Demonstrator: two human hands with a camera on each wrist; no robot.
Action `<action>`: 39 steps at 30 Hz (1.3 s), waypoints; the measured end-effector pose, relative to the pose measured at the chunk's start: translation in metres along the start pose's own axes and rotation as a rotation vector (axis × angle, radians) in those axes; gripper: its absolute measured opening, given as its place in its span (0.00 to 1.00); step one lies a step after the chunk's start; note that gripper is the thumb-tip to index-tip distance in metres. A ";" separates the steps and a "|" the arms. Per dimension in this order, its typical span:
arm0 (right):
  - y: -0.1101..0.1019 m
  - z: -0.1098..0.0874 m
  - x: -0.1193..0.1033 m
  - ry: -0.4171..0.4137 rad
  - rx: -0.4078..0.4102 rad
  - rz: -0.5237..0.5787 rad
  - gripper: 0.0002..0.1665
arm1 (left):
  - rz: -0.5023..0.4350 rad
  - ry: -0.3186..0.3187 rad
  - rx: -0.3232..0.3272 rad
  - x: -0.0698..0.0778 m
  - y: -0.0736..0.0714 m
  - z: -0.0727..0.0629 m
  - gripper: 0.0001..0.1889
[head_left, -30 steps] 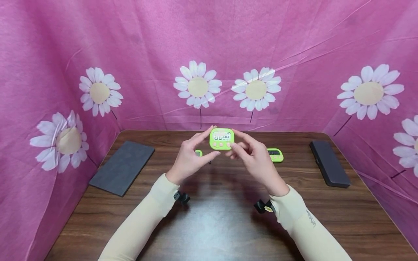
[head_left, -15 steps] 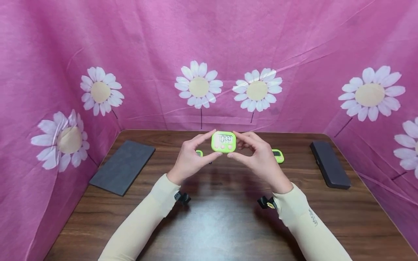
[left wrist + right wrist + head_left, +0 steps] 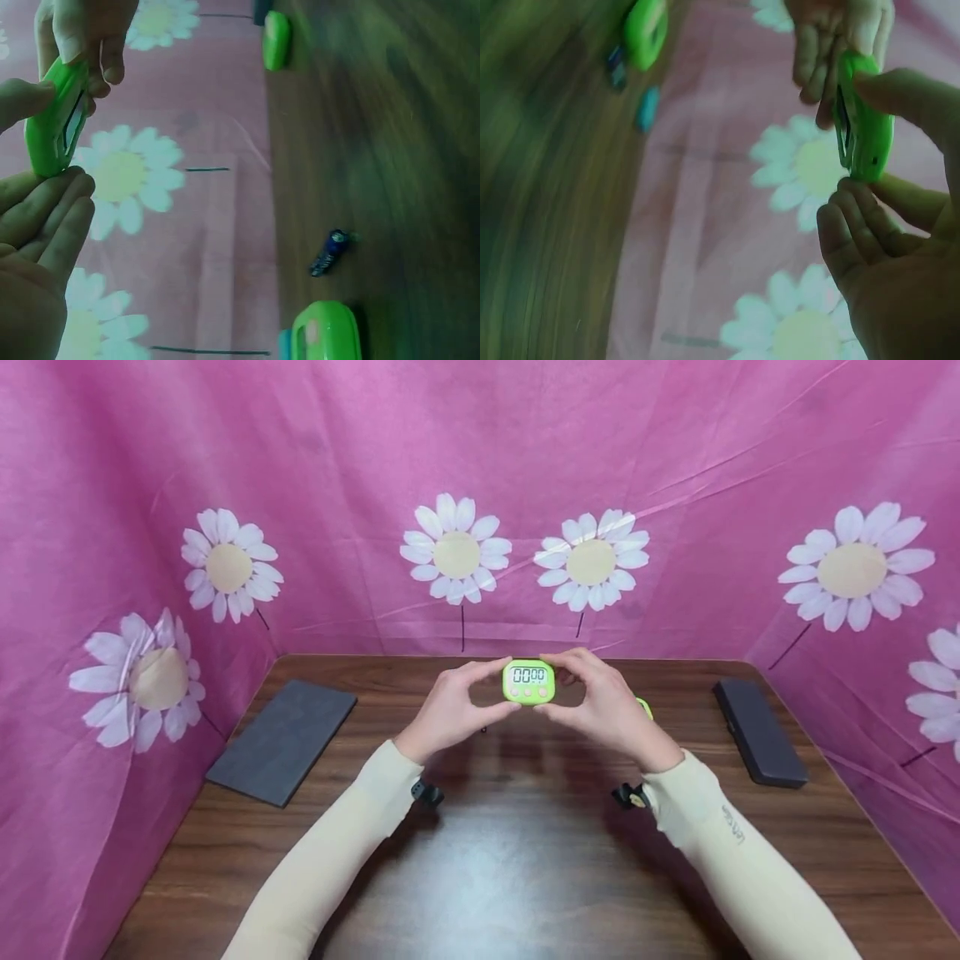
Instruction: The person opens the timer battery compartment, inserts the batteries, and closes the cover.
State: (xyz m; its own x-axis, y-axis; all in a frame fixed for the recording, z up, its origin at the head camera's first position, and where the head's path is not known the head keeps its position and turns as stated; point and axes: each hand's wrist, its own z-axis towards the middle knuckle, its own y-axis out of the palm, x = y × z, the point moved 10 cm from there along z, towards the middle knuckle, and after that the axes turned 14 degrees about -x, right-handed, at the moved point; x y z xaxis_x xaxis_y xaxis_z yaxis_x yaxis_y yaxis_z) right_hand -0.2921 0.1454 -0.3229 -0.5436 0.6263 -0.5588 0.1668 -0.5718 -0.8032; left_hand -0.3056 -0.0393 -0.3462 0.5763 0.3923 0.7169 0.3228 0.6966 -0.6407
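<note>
Wooden table (image 3: pixel 525 860), pink backdrop (image 3: pixel 525 435), timer (image 3: pixel 528 682)

Site presents as a cloth-screened work booth; wider premises cannot be determined. Pink fabric (image 3: pixel 337 460) printed with white daisies (image 3: pixel 456 555) hangs along the far, left and right sides of a wood-grain tabletop (image 3: pixel 525 860).
</note>
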 end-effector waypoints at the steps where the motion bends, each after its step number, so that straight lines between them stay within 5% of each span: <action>1: 0.001 0.004 0.009 0.018 -0.032 -0.002 0.42 | 0.004 -0.023 -0.027 -0.005 0.003 0.007 0.35; 10: 0.048 0.027 0.096 0.195 -0.317 0.017 0.38 | 0.066 -0.260 -0.290 -0.068 0.058 0.043 0.30; 13: 0.065 0.026 0.113 0.229 -0.363 0.011 0.38 | 0.122 -0.288 -0.353 -0.084 0.073 0.050 0.29; 20: 0.083 0.022 0.123 0.272 -0.412 0.004 0.37 | 0.288 -0.281 -0.425 -0.163 0.117 0.074 0.32; 32: 0.086 0.022 0.119 0.274 -0.424 -0.060 0.39 | 0.318 -0.319 -0.446 -0.160 0.118 0.075 0.34; 35: 0.084 0.020 0.118 0.281 -0.432 -0.062 0.46 | 0.301 -0.314 -0.447 -0.148 0.113 0.072 0.35; 39: 0.074 0.021 0.112 0.281 -0.406 -0.056 0.54 | 0.263 -0.304 -0.441 -0.121 0.088 0.060 0.39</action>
State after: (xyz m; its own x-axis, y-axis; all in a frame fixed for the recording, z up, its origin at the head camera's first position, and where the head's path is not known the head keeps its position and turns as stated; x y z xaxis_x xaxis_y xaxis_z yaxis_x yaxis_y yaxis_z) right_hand -0.3584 0.1620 -0.4406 -0.3274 0.8010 -0.5012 0.4807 -0.3155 -0.8182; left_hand -0.3926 0.0106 -0.4727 0.4592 0.7179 0.5232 0.5174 0.2626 -0.8145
